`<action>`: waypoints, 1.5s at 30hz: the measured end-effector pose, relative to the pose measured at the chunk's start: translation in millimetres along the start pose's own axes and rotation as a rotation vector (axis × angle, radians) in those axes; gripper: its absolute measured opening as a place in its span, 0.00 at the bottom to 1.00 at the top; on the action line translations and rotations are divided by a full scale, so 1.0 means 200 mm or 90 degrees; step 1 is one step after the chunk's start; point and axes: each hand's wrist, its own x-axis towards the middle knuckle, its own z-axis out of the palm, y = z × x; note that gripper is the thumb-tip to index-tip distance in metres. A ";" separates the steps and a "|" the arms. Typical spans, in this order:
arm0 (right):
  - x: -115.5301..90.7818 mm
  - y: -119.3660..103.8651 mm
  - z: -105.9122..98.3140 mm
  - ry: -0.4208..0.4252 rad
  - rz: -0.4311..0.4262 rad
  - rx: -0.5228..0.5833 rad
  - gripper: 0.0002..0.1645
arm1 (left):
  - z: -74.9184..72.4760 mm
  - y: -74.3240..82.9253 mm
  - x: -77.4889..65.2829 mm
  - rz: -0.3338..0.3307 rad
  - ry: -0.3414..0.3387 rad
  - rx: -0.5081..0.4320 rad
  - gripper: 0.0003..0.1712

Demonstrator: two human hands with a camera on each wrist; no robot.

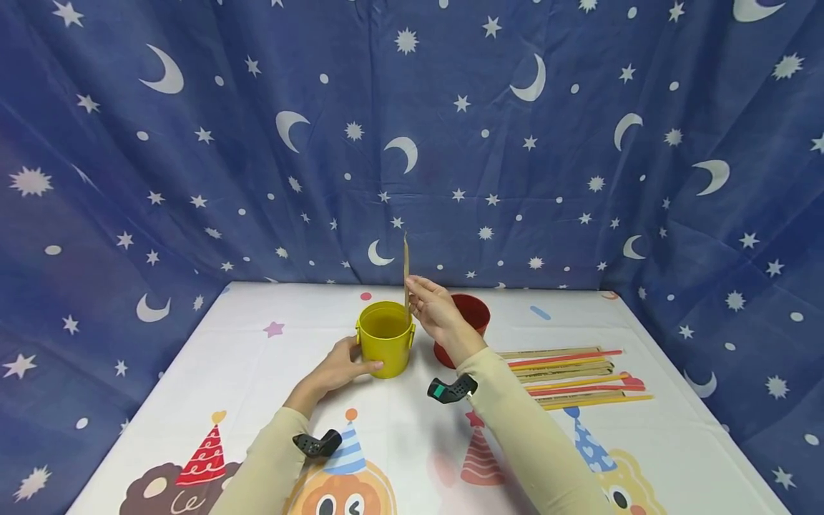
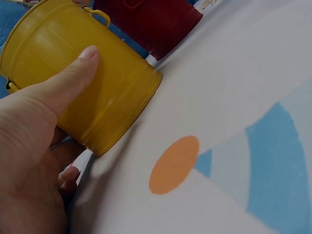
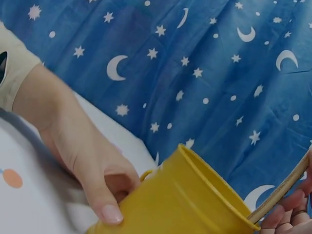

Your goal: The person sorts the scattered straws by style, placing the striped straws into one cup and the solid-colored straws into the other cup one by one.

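A yellow bucket (image 1: 385, 347) with small side handles stands upright on the table. My left hand (image 1: 341, 368) grips its left side, the thumb across the front wall, as the left wrist view shows too. With thumb and fingers, my right hand (image 1: 438, 311) pinches a thin tan stick (image 1: 406, 261) held upright at the bucket's right rim. In the right wrist view the lower part of the stick (image 3: 282, 189) passes behind the near rim into the mouth. Just behind my right hand is a dark red bucket (image 1: 475, 312), partly hidden by that hand.
Several long thin tan, red and yellow sticks (image 1: 579, 370) lie side by side on the right of the table. The white tablecloth (image 1: 309, 300) has printed party-hat animals. A blue curtain (image 1: 412, 143) with moons and stars hangs behind the table.
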 end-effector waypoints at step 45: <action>-0.29 -0.18 -0.35 -0.126 -0.185 -0.324 0.11 | 0.00 -0.02 0.01 0.015 -0.012 -0.002 0.51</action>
